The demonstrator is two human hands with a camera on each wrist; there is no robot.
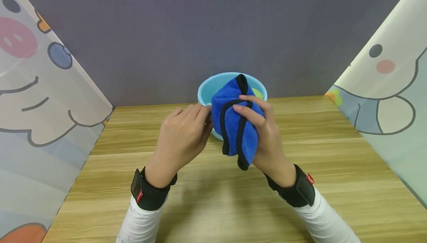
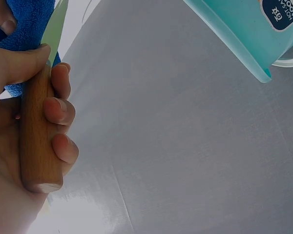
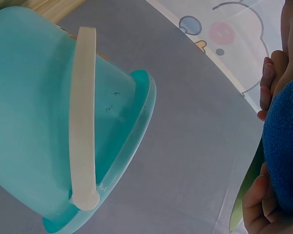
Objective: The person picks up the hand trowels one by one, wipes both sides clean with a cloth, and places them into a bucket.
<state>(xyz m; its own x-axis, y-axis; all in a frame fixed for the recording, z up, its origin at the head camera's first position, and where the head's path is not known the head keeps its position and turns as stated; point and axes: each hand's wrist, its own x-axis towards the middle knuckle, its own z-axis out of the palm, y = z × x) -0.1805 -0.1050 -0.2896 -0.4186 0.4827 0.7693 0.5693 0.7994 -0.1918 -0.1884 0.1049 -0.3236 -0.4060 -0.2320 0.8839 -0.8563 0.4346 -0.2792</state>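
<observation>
- Two hands mid-frame, over the teal bucket (image 1: 204, 91).
- Left hand (image 1: 181, 137) grips wooden handle (image 2: 35, 136) (green blade (image 2: 54, 29)).
- Right hand (image 1: 263, 132) clutches blue cloth (image 1: 233, 124) around blade.
- Wipe spine-side, fingers off the edge.

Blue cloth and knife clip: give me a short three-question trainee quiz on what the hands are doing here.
1. True or false: the left hand grips a wooden handle.
2. What does the right hand hold? A) blue cloth B) a sponge C) a cup
3. Fill in: behind the hands, on the wooden table, stands a light blue ____ with a white bail handle.

Key
1. True: in the left wrist view the fingers curl round the handle, and a pale green blade runs up against the cloth.
2. A: the black-edged cloth is bunched in the fingers.
3. bucket.
</observation>
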